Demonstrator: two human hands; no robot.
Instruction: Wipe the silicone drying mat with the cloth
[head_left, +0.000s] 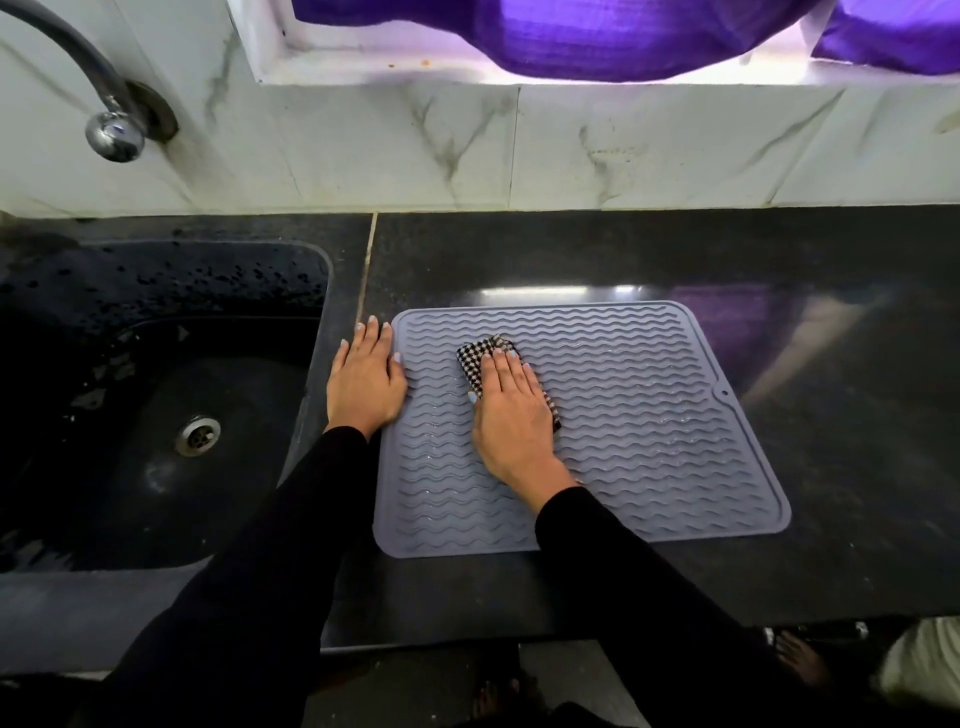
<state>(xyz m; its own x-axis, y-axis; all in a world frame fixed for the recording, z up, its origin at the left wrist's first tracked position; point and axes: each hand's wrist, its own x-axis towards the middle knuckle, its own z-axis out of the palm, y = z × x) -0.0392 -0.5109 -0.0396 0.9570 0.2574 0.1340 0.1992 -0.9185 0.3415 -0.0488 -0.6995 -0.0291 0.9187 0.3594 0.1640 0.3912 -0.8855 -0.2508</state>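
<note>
A grey silicone drying mat (649, 431) with wavy ridges lies flat on the black counter. A black-and-white checked cloth (480, 351) sits folded on the mat's upper left part. My right hand (511, 415) lies flat on the cloth with straight fingers, pressing it onto the mat; most of the cloth is hidden beneath the palm. My left hand (363, 382) rests flat with straight fingers at the mat's left edge, partly on the counter and partly on the rim.
A black sink (156, 395) with a metal drain (197, 435) lies left of the mat, and a tap (111, 132) hangs above it. A marble-tiled wall (571, 150) stands behind the black counter (779, 260). Purple curtains (623, 36) hang in the window.
</note>
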